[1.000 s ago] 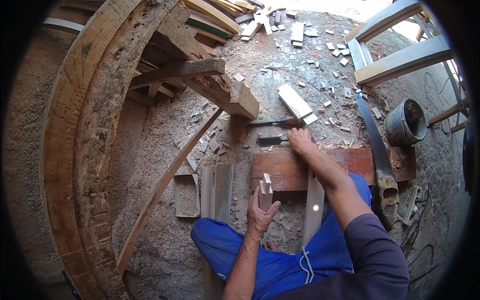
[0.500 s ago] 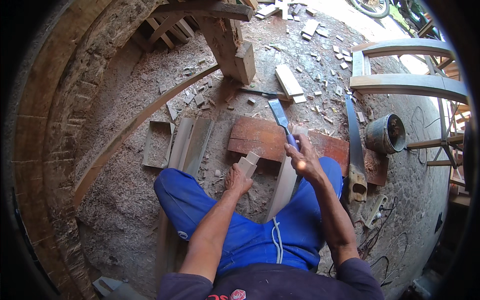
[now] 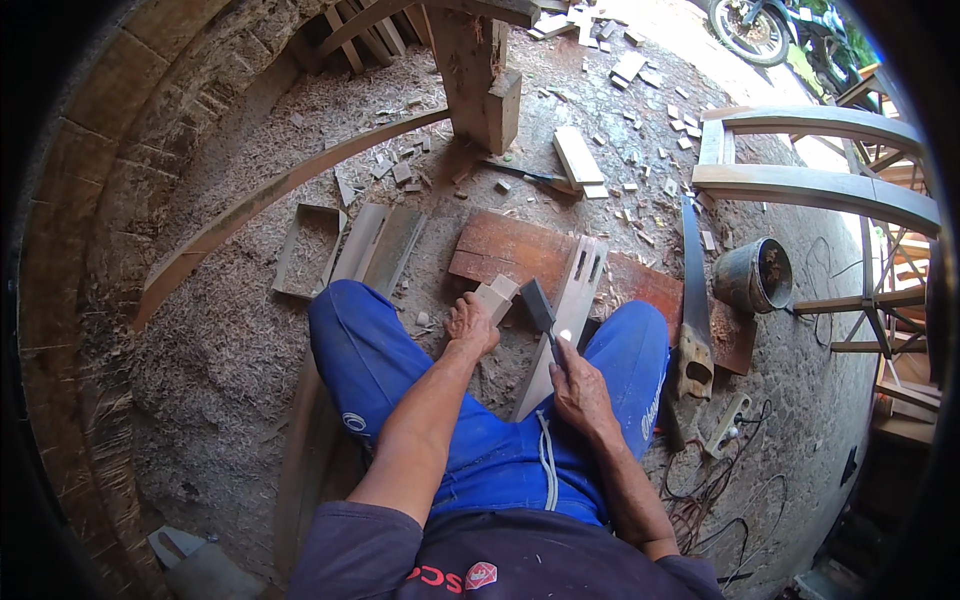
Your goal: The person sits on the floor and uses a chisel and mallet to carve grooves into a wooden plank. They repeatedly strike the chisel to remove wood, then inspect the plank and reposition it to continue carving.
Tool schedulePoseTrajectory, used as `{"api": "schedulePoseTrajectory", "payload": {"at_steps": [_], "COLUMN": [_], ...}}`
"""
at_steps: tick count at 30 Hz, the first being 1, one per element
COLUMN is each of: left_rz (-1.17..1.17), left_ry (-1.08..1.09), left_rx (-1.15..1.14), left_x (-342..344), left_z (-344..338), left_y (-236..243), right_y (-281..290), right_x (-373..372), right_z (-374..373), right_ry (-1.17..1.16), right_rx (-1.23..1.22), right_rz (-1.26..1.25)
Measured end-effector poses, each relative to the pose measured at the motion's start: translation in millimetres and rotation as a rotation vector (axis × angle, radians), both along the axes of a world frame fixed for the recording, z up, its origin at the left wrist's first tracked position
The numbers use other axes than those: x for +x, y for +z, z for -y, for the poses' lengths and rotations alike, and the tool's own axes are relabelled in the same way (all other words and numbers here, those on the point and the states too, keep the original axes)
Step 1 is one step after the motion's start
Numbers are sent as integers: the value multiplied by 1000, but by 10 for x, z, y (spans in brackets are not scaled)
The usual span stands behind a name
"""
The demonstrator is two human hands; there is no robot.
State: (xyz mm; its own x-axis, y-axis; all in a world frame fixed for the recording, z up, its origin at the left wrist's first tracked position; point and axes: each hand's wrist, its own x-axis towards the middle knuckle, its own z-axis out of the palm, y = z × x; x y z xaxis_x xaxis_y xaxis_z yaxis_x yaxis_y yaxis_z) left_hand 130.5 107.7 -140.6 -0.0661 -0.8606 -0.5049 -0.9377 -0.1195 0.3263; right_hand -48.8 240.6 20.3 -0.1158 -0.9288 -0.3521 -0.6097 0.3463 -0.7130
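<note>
My left hand point(image 3: 472, 325) is closed around a pale wooden piece point(image 3: 497, 294) with a stepped, narrower end. In my right hand point(image 3: 585, 390) is a chisel point(image 3: 538, 306), gripped by its handle. Its broad blade slants up and left, with the tip close beside the stepped end; I cannot tell if they touch. Just right of the blade, a pale wooden bar point(image 3: 572, 290) with two slots near its far end rests across a reddish plank point(image 3: 500, 248), passing between my legs.
A handsaw point(image 3: 694, 290) and a bucket point(image 3: 755, 276) stand to the right, with a power strip point(image 3: 727, 425) and cables nearer. Left are a shallow tray point(image 3: 308, 250) and boards point(image 3: 375, 245). A wooden post point(image 3: 480, 90) rises ahead; offcuts and shavings litter the floor.
My right hand has come down nearer to me, and the chisel's blade has swung left and down to the wooden piece's end. My left hand still grips that piece.
</note>
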Motion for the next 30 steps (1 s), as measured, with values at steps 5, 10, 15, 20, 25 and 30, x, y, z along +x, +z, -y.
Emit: {"api": "schedulePoseTrajectory", "payload": {"at_steps": [5,10,15,20,25,30], "left_rz": [-1,5,11,56,45,67], "left_ry": [18,39,56,-3,52,-31], "left_rx": [-47,-62,-53,-65,-110,-59], "left_x": [-9,-17,-26,-61,69,-9], "left_z": [1,-8,-2,-10,19,18], "left_y": [-134,-242,-198,-26,-313,-74], "right_y": [-138,-160,-89,18,57,-12], "right_x": [91,143,185,123,123,48], "right_z": [27,33,76,182,269,259], "right_ry": [-20,25,68,112,154,133], "right_rx": [14,32,90,118,129,123], "right_rz": [-2,-52,-115,-161,-149,-140]}}
